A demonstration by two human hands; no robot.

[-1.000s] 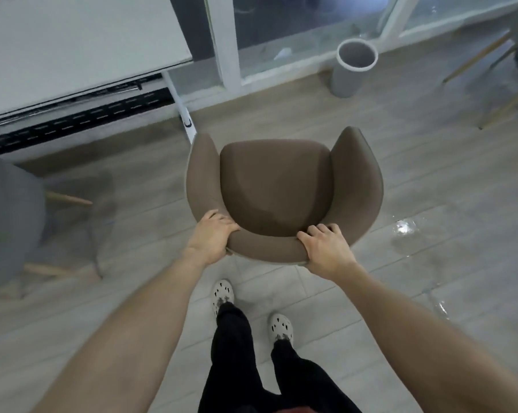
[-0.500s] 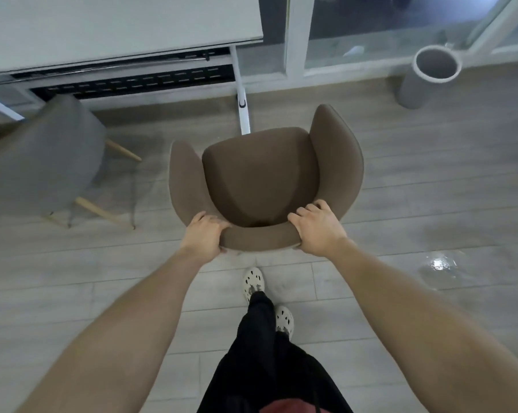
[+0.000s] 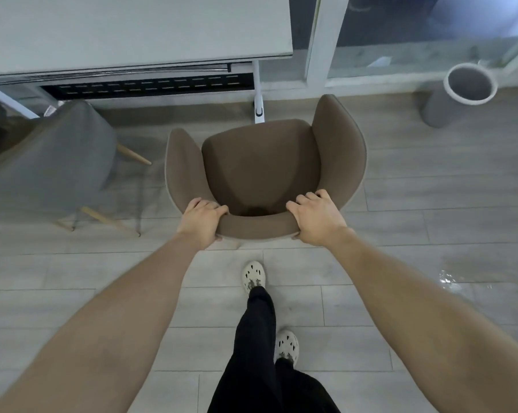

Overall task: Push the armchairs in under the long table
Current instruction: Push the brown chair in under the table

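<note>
No readable text or numbers anywhere, tbh. The only mark is a small dark blob on the white table leg, beyond the fingers, and it's too tiny to make out.

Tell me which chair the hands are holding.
The brown armchair: the left hand and right hand grip its backrest. The grey chair stands untouched.

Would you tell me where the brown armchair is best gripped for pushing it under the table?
Take the armchair by the top rim of its backrest, coming from behind, one hand near each end of the curve, as the left hand and right hand grip it now. The shell opens toward the table, so that rim faces you and a push there likely drives it straight in.
</note>
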